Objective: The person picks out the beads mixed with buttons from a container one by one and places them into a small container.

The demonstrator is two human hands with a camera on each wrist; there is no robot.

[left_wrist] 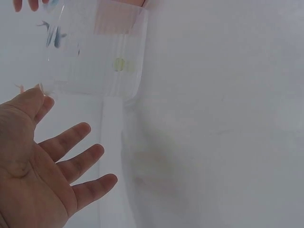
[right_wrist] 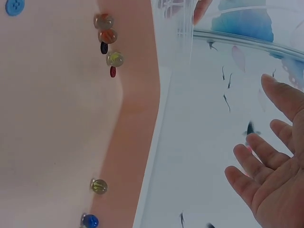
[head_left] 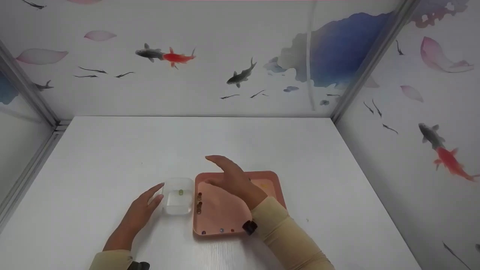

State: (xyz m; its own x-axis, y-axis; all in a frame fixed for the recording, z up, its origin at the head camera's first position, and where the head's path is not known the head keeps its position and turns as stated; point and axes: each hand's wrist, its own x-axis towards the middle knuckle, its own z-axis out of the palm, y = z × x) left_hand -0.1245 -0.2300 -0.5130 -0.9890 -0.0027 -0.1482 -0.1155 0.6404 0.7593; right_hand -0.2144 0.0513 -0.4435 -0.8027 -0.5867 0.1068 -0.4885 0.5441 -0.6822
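Observation:
A clear plastic box (head_left: 177,209) stands on the white table with one yellow-green marble (head_left: 181,192) inside. My left hand (head_left: 135,214) is at the box's left side, thumb and index fingertips right at its wall; in the left wrist view the other fingers are spread. Beside the box lies a pink tray (head_left: 276,183). Over its far part my right hand (head_left: 234,179) is raised, thumb and fingers apart and holding nothing. Along the tray's edge, the right wrist view shows several glass marbles (right_wrist: 108,36), a dark button (right_wrist: 104,47) and a red button (right_wrist: 113,71).
A blue button (right_wrist: 14,6) lies further in on the tray, and a blue marble (right_wrist: 90,221) sits near its edge. White panels (head_left: 195,93) painted with fish and petals enclose the table (head_left: 112,150) at the back and sides.

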